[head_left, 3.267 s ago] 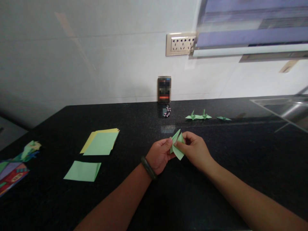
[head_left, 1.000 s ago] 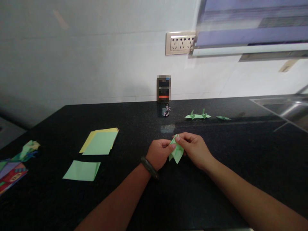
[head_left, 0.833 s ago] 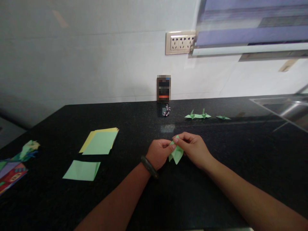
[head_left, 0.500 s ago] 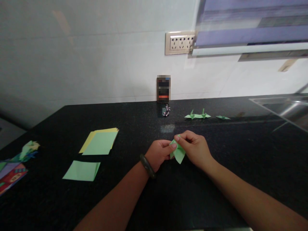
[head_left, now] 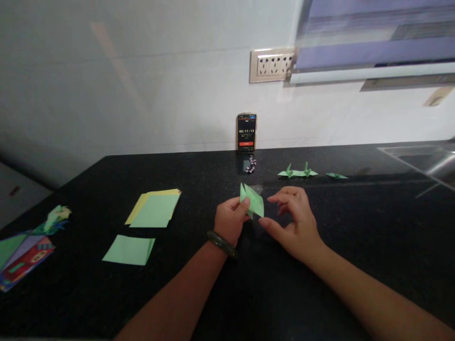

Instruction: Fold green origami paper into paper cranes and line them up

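Observation:
My left hand [head_left: 230,221], with a dark bangle on the wrist, pinches a partly folded green paper piece [head_left: 253,201] and holds it up above the black counter [head_left: 355,227]. Just to the right of the paper, my right hand [head_left: 294,220] hovers with its fingers spread and loosely curled. It holds nothing and does not touch the paper.
A stack of green and yellow paper squares [head_left: 153,209] and a single green sheet [head_left: 129,249] lie at the left. Colourful packaging [head_left: 24,246] sits at the far left edge. A phone [head_left: 246,132] leans on the wall, with folded green cranes [head_left: 297,172] to its right and a sink [head_left: 426,158] beyond.
My right hand has let go of the green paper and opened. My left hand has lifted the piece slightly up and to the left.

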`<action>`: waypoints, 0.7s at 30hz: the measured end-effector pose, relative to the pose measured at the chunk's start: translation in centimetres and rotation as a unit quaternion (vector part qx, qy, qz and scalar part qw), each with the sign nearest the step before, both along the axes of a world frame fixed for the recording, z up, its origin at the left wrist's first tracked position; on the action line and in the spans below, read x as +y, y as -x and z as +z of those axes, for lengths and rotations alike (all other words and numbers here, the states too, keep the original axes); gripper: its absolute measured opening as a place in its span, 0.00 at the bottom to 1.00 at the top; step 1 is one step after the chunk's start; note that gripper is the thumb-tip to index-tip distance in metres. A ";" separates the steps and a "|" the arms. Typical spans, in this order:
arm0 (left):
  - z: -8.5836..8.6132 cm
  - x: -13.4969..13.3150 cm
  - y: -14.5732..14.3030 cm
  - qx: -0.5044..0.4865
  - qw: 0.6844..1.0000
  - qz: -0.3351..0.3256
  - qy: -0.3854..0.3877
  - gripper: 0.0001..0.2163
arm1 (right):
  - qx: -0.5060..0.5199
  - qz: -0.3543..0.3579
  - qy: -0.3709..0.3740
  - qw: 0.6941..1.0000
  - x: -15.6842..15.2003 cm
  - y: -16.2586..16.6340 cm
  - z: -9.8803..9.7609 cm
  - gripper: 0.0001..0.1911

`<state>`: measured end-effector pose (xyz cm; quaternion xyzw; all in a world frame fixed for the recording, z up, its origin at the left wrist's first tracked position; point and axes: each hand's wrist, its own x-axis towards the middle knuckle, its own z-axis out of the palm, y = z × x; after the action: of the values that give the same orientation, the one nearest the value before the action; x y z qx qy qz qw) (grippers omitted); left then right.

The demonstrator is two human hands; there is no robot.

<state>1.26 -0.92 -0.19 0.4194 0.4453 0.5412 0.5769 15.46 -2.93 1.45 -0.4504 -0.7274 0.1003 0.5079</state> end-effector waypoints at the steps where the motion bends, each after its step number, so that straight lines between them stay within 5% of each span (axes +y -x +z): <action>1: -0.1 0.0 0.0 0.002 1.000 0.019 -0.013 0.14 | -0.030 0.001 -0.021 0.999 -0.1 0.1 0.0 0.18; 9: 0.8 -0.7 -0.3 0.086 0.991 0.023 -0.101 0.11 | -0.093 0.000 -0.039 0.995 0.1 0.9 -1.0 0.04; 21: 0.0 -0.3 -0.3 0.077 0.992 0.056 -0.082 0.12 | -0.112 0.008 -0.074 0.991 0.0 0.7 -0.6 0.03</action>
<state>1.52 -1.19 -0.23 0.4800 0.4650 0.5734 0.4738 14.76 -2.88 0.84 -0.4142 -0.7886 -0.0008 0.4545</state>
